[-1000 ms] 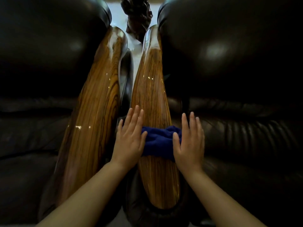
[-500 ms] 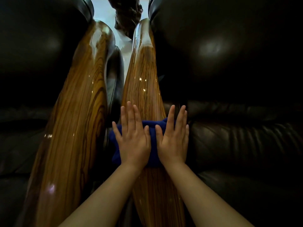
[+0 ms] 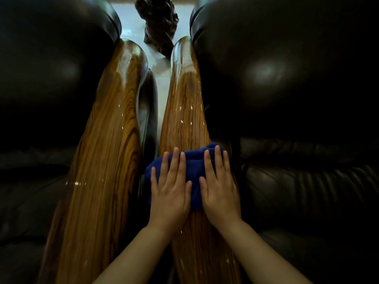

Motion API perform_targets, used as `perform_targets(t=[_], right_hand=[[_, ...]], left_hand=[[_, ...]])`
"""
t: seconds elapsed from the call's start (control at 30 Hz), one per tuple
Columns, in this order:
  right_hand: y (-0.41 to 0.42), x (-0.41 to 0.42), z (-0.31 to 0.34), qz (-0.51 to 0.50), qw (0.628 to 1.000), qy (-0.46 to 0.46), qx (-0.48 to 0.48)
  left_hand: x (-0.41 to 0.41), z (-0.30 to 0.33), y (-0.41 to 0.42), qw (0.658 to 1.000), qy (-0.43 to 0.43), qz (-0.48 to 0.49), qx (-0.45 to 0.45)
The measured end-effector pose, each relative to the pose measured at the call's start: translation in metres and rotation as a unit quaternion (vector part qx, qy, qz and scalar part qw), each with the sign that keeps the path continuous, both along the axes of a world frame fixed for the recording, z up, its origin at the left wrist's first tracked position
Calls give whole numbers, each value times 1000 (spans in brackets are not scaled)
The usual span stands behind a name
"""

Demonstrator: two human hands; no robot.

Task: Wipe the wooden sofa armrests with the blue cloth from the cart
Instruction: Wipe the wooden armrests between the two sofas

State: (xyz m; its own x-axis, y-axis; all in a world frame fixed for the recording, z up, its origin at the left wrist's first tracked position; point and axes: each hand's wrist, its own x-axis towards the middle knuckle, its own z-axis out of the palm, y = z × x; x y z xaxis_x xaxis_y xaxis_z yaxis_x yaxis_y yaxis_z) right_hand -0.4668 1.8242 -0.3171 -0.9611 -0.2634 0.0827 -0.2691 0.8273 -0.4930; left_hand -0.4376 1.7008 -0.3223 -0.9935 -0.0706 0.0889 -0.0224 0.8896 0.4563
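Two glossy wooden armrests run away from me side by side. The right armrest (image 3: 184,111) carries the blue cloth (image 3: 194,171), spread across its width. My left hand (image 3: 170,191) presses flat on the cloth's left part, fingers apart and pointing away. My right hand (image 3: 220,191) lies flat on its right part in the same way. The cloth's left edge hangs into the gap between the armrests. The left armrest (image 3: 106,160) is bare. Most of the cloth is hidden under my palms.
Dark leather sofa cushions flank the armrests, one on the left (image 3: 47,78) and one on the right (image 3: 287,78). A dark carved wooden object (image 3: 158,23) stands on the pale floor (image 3: 127,21) beyond the armrest tips.
Both hands came together from the cloth's sides onto its top, then spread slightly apart. The cloth now shows more between and ahead of the fingers.
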Motion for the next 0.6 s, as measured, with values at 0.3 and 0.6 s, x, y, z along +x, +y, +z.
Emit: perform_targets(t=[0.3, 0.6], right_hand=[[-20, -74, 20, 17, 999, -48, 15], [-48, -187, 32, 6, 996, -73, 40]], left_hand=[[-85, 22, -20, 999, -18, 2, 28], [-195, 39, -45, 997, -63, 29, 16]])
